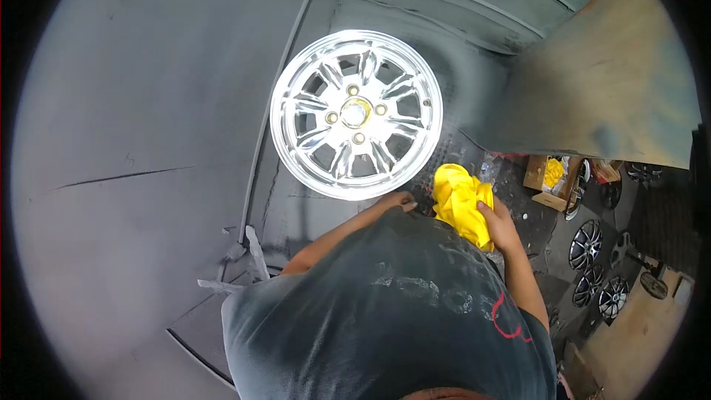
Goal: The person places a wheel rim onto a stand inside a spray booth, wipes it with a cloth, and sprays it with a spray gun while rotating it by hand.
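A shiny polished alloy wheel (304, 165) faces me in the upper middle of the head view, with several spokes, bolt holes and yellow colouring around its centre. My right hand (501, 225) grips a crumpled yellow cloth (461, 200), its thumb pressed over the cloth's right side. The cloth hangs just below and right of the wheel's rim, apart from it. My left hand (400, 201) is close under the wheel's lower edge, in front of my shirt. Its fingers are curled in, and whatever they may hold is hidden.
A grey wall (141, 126) fills the left side. At the upper right stands a large brown panel (607, 81). Below it are a cardboard box (548, 198) holding yellow material and several dark wheels, one spoked wheel (585, 244) among them, on the floor.
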Motion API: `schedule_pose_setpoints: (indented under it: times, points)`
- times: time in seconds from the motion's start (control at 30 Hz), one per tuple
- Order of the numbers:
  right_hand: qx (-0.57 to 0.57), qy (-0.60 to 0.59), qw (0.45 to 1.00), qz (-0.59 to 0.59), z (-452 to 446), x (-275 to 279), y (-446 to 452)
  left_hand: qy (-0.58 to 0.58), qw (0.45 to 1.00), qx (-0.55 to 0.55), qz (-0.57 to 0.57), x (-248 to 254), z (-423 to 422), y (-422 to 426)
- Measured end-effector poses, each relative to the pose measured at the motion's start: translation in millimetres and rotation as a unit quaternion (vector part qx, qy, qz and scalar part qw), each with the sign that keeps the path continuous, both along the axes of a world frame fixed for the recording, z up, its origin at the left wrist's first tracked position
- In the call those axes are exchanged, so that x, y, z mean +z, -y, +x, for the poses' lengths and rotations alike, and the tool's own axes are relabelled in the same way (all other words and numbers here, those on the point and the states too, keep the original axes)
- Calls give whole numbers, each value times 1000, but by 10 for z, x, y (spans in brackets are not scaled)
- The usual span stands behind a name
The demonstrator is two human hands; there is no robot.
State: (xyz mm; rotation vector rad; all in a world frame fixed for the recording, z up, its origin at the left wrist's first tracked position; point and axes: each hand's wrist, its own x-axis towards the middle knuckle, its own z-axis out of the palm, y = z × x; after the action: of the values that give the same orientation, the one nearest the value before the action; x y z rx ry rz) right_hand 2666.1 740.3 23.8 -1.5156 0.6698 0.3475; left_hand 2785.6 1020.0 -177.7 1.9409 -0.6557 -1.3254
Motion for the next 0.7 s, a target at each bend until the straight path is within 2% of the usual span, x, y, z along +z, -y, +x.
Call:
schedule_pose_setpoints:
  times: [0.03,0.07,0.13,0.17,0.23,0.27,0.3,0.33,0.37,0.43,0.47,0.53,0.57,0.6,0.67,0.7]
  points:
    - [-81,-17,987,139,-148,-102,44,17,1000,6,0,153,18,186]
    - [-79,-12,987,141,-326,-259,112,33,999,12,1,319,39,376]
    - [-39,-13,976,216,-608,-423,243,66,998,20,0,541,44,609]
    - [-79,-34,960,268,-721,-420,307,29,998,44,-25,598,34,742]
    - [-127,-54,949,283,-875,-392,468,-30,996,55,-57,745,-40,1059]
    - [-173,-83,933,303,-1014,-402,599,-46,994,48,-82,654,-102,1199]
    - [-184,-62,930,313,-1178,-480,734,-79,986,67,-134,376,-197,1290]
    - [-199,-37,924,323,-1351,-558,868,-112,984,65,-119,575,-269,1454]
    - [-239,-12,913,331,-1515,-537,979,-143,983,41,-104,784,-357,1653]
    - [-312,64,891,323,-1844,-630,1196,-130,985,-19,-108,995,-637,2062]
    - [-338,80,882,318,-2004,-605,1324,-116,987,-29,-106,1093,-787,2304]
    - [-453,61,830,321,-2313,-581,1589,-101,984,-88,-121,1437,-1183,2811]
    - [-450,101,795,394,-2503,-766,1693,-88,980,-117,-137,1518,-1392,2975]
    - [-460,108,787,396,-2661,-769,1757,-87,979,-130,-133,1525,-1563,3171]
    - [-468,223,705,484,-2852,-729,1857,-90,970,-201,-102,1582,-1873,3596]
    - [-473,234,707,470,-2934,-557,1871,-88,966,-227,-91,1627,-2038,3784]
